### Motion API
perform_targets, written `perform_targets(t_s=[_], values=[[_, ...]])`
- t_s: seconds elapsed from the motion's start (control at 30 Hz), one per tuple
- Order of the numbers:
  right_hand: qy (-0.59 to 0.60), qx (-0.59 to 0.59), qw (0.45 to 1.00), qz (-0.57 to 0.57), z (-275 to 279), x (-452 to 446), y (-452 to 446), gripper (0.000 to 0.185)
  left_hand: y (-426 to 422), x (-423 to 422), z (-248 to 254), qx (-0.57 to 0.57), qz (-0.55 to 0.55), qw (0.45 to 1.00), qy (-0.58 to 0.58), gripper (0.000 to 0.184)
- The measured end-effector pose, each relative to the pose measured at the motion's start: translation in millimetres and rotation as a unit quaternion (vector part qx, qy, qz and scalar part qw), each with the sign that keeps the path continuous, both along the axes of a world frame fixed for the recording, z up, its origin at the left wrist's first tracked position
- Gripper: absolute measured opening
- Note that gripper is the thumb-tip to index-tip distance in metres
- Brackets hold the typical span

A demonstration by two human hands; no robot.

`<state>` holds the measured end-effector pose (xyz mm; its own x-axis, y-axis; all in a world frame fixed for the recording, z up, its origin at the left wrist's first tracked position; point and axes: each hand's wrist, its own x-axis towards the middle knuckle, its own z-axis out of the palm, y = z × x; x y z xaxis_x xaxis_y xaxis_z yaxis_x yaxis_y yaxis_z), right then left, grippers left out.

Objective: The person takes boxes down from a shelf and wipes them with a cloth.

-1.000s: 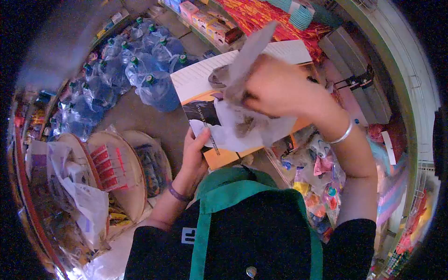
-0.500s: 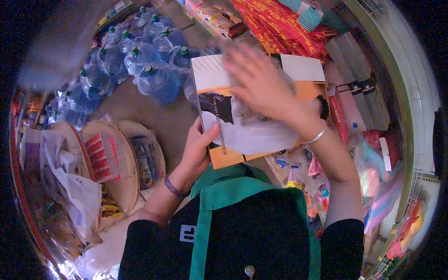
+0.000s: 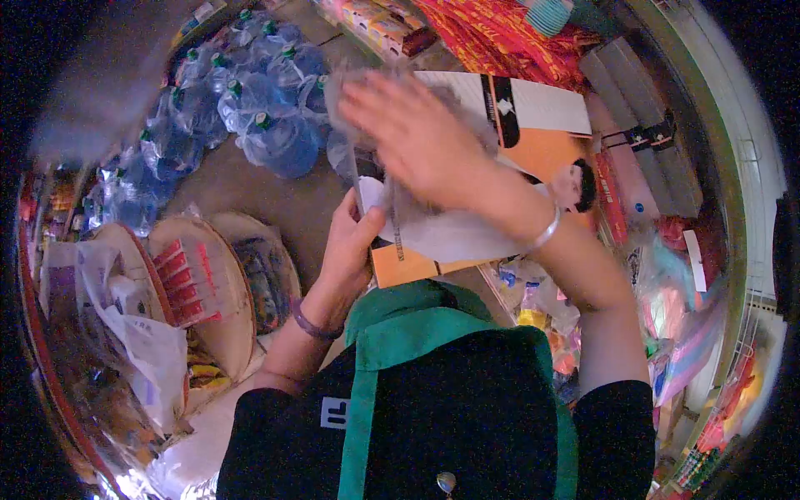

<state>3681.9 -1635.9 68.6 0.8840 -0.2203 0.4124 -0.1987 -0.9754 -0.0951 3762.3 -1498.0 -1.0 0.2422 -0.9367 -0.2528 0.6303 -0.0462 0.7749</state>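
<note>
My left hand grips the lower left edge of a flat box, thumb on top. The box is printed orange and white, with black lettering and a picture of a person in white. Over its upper left part lies my right hand, fingers stretched out, with a grey cloth under it. Motion blurs the cloth, and its full shape is hidden by the hand. The box is held tilted in front of my chest, above the green apron.
Large clear blue water jugs with green caps stand on the floor at left. Round-ended racks hold packets nearer me. Grey boxes and red-orange packages lie at the upper right. Several bagged goods sit below the box.
My right hand has swept left across the box with the grey cloth, uncovering its right part. The box has shifted slightly up in view. My left hand keeps its grip.
</note>
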Motion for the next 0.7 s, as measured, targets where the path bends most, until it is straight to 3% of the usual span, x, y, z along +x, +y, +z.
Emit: perform_targets(t_s=[0.1, 0.17, 0.23, 0.27, 0.33, 0.43, 0.57, 0.63, 0.7], values=[[0.056, 0.059, 0.997, -0.015, -10.0, -29.6, 56.7, 0.045, 2.8, 16.1, -18.9, -0.024, -0.008, 0.994, -0.104, 0.035], [0.092, 0.054, 0.994, -0.037, -15.6, -39.1, 80.1, 0.046, 0.1, 7.9, -10.2, -0.031, 0.036, 0.998, -0.043, 0.036], [0.053, 0.059, 0.997, -0.004, -15.3, -32.4, 72.6, 0.049, -1.4, 7.0, -12.5, -0.044, 0.066, 0.997, 0.018, 0.037], [0.028, 0.068, 0.997, 0.022, -14.0, -26.5, 63.5, 0.050, -1.5, 4.3, -2.6, -0.008, 0.093, 0.990, 0.107, 0.042], [0.001, 0.039, 0.997, 0.073, -5.9, -17.2, 32.1, 0.051, -0.9, 1.2, -1.4, -0.031, 0.087, 0.995, 0.042, 0.042], [-0.025, -0.085, 0.996, -0.001, 3.6, -18.5, -24.7, 0.044, 7.0, 6.4, -2.3, -0.016, 0.050, 0.998, -0.019, 0.041], [-0.101, -0.010, 0.981, -0.164, 15.4, -77.2, -90.6, 0.034, 26.5, 16.8, 0.2, 0.020, 0.087, 0.996, -0.020, 0.036], [-0.122, -0.051, 0.961, -0.242, 3.8, -103.2, -98.7, 0.030, 33.2, 25.8, -9.0, 0.002, 0.107, 0.994, 0.017, 0.035], [-0.119, -0.200, 0.918, -0.320, -9.1, -122.8, -89.1, 0.029, 42.2, 33.0, -14.4, -0.008, 0.110, 0.993, -0.052, 0.034]])
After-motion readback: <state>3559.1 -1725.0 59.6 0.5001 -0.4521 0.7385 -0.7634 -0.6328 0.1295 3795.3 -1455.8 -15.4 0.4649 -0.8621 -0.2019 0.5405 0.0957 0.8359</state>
